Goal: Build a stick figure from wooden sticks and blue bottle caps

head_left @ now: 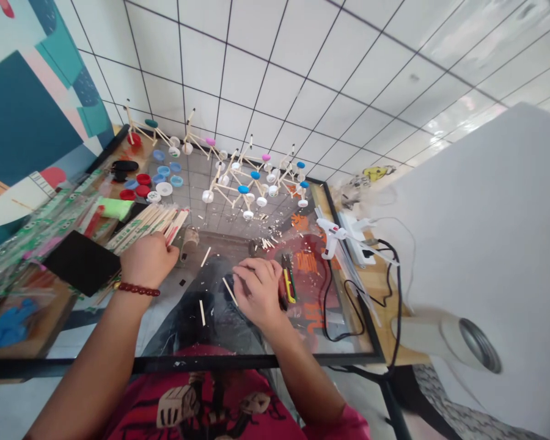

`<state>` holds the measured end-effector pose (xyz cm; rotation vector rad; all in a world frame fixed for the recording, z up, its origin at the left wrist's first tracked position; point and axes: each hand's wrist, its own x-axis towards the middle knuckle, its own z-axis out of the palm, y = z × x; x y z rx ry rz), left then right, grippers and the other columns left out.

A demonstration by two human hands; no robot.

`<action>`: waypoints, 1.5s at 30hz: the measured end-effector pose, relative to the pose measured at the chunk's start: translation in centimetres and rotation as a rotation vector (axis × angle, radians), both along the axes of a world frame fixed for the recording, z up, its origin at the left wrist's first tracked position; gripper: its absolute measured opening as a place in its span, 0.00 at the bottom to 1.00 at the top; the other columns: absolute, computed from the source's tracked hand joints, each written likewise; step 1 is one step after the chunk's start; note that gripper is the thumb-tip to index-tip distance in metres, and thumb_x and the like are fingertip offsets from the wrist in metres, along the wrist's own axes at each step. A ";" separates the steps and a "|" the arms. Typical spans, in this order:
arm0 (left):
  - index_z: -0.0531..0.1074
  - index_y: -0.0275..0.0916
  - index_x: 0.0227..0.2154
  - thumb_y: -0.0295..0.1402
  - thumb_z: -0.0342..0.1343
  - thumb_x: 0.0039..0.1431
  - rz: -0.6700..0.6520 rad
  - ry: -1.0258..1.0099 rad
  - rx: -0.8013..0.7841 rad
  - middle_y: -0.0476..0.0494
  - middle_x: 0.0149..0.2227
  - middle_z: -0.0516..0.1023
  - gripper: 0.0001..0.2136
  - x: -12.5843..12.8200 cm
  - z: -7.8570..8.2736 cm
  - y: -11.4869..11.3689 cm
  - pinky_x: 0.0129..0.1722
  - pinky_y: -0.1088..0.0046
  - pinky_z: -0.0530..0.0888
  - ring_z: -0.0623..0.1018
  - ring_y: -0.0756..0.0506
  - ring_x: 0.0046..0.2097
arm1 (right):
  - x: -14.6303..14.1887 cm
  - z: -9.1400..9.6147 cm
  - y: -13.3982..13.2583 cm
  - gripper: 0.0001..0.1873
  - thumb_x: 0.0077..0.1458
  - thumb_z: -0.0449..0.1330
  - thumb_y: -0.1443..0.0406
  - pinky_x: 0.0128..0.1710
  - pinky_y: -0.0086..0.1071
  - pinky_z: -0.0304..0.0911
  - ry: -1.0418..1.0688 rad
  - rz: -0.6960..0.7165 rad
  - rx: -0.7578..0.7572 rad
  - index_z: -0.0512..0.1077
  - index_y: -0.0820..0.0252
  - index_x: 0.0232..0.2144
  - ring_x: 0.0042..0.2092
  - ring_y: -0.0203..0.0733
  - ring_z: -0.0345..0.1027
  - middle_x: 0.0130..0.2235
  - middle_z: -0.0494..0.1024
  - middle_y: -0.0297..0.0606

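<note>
Resting the left hand (147, 260) at the near side of a bundle of wrapped sticks (142, 225), on the left part of the glass-topped desk (174, 305). Curling that hand's fingers inward by the printed wrappers; cannot tell whether pinching one or only touching. Wearing a dark red bead bracelet (139, 289) on the same wrist.

Holding the right hand (258, 287) palm down at the middle of the desk, with its fingers bent and lying close together, thumb side toward a loose pale stick (230, 291). Cannot tell whether touching that stick, nor whether gripping anything under the palm. Can see cutters (289, 282) with a yellow handle just beside this hand, on its right.

Can see more loose pale sticks (202, 313) between the hands, and a heap of short cut pieces (266, 243) among crumbs beyond the right hand. Farther back, can make out stick frames (229, 197) with bottle-cap wheels, plus loose blue, red and white caps (164, 189) at the left. Can also see a black card (81, 263) beside the left hand and a white glue gun (331, 237) at the right edge
</note>
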<state>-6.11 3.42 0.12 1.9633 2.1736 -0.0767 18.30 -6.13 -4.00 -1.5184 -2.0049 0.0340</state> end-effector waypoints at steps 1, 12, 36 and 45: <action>0.82 0.33 0.44 0.36 0.50 0.65 0.006 -0.006 0.002 0.22 0.42 0.87 0.17 -0.1 0.0 0.0 0.33 0.58 0.72 0.86 0.25 0.45 | -0.5 0.4 0.0 0.11 0.67 0.61 0.68 0.58 0.50 0.61 0.007 0.024 -0.018 0.83 0.48 0.44 0.50 0.49 0.78 0.47 0.84 0.39; 0.81 0.36 0.40 0.38 0.51 0.64 0.074 -0.049 0.054 0.22 0.39 0.85 0.15 -0.6 0.1 0.0 0.35 0.56 0.73 0.85 0.24 0.44 | -3.1 -0.3 0.9 0.07 0.66 0.62 0.68 0.55 0.42 0.65 0.155 0.248 -0.120 0.81 0.53 0.41 0.46 0.44 0.80 0.43 0.85 0.37; 0.82 0.37 0.35 0.43 0.73 0.53 0.372 -1.794 0.427 0.46 0.23 0.82 0.14 2.9 -0.9 -0.7 0.19 0.77 0.59 0.65 0.53 0.19 | -2.8 0.8 -0.8 0.11 0.64 0.58 0.59 0.28 0.31 0.64 0.527 0.217 -0.512 0.79 0.47 0.45 0.23 0.40 0.66 0.23 0.73 0.27; 0.82 0.39 0.37 0.39 0.68 0.63 0.406 -2.010 0.370 0.52 0.21 0.75 0.08 1.9 -0.8 -0.7 0.19 0.79 0.59 0.59 0.55 0.18 | -4.3 -0.4 -2.9 0.16 0.66 0.61 0.48 0.26 0.30 0.59 0.840 0.431 -0.733 0.80 0.47 0.45 0.24 0.38 0.62 0.24 0.69 0.26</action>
